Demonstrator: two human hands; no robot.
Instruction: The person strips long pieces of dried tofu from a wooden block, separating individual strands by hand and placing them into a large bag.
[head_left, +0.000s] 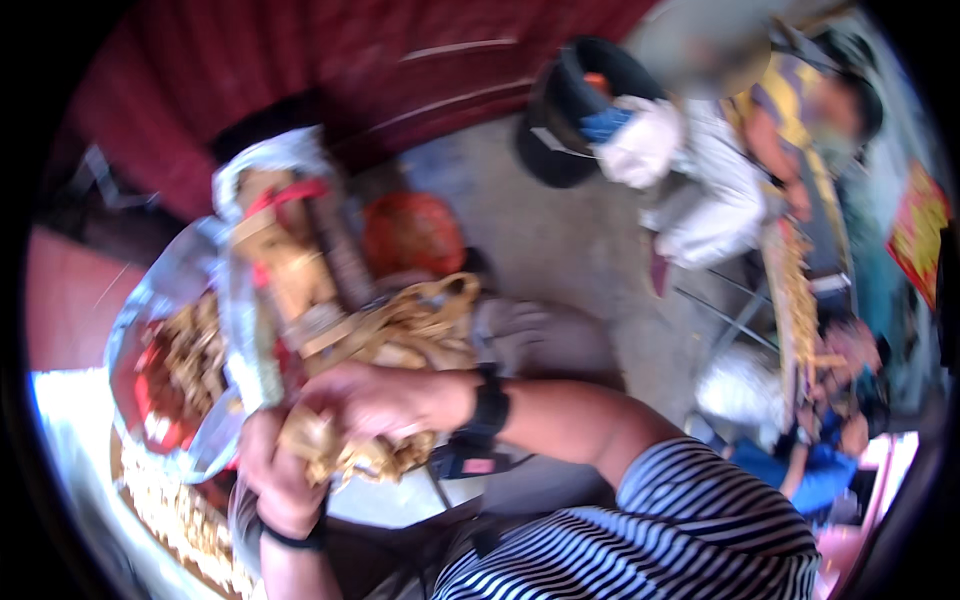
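Note:
My left hand (281, 469) and my right hand (375, 401) are close together above my lap. Between them is a bunch of crumpled tan, thin strip-like material (360, 459); motion blur hides its exact kind. The fingers of both hands look closed on it. Just beyond my right hand, a heap of similar tan strips (405, 322) lies across my thigh. Further off stands a wooden piece (296, 277) with a red strip (281, 199) on it, leaning over a whitish plastic bag (247, 337).
To the left, a plastic-lined container (124, 330) holds brown pieces (196, 352). An orange-red basin (416, 234) sits on the floor. A black bucket (551, 135) stands farther away. At right, a person (720, 172) and another in blue (810, 465) sit by a long tray (787, 300).

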